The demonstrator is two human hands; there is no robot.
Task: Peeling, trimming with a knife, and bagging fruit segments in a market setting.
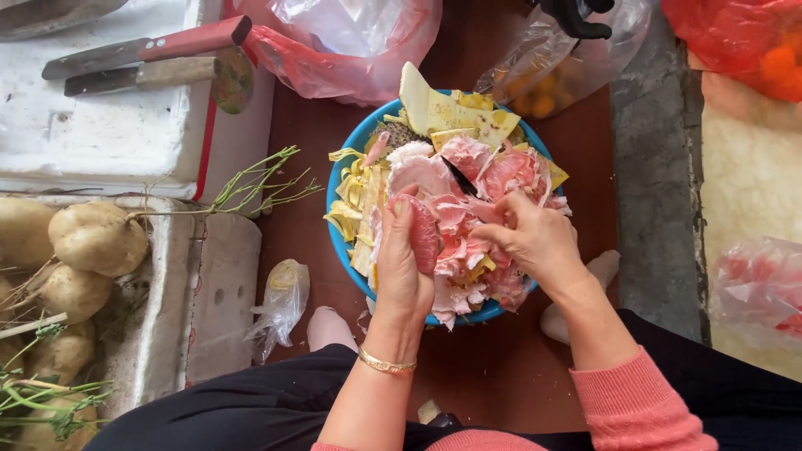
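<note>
Cradling a peeled pink pomelo segment point(423, 232), the left hand point(399, 267) is held over the near side of a blue bowl point(344, 171), its fingers curled closed around the fruit and a gold bangle point(386, 364) worn at the wrist. The segment is kept upright in the palm, above a heap of pink pith and membrane scraps point(455, 221) that fills the bowl. The right hand point(535, 238) is pinched shut on a strip of pink membrane just beside the segment; a dark knife blade point(459, 177) is seen pointing up and to the left from the scraps beyond its fingers, though whether it is held cannot be told. Yellow-white rind pieces point(443, 110) are piled at the far and left parts of the bowl. To the left, whole yellowish pomelos point(96, 238) with stems are stored in a white foam box point(213, 292), and two cleavers point(142, 63) are laid on another foam lid. Red plastic bags point(334, 50) are seen beyond the bowl.
</note>
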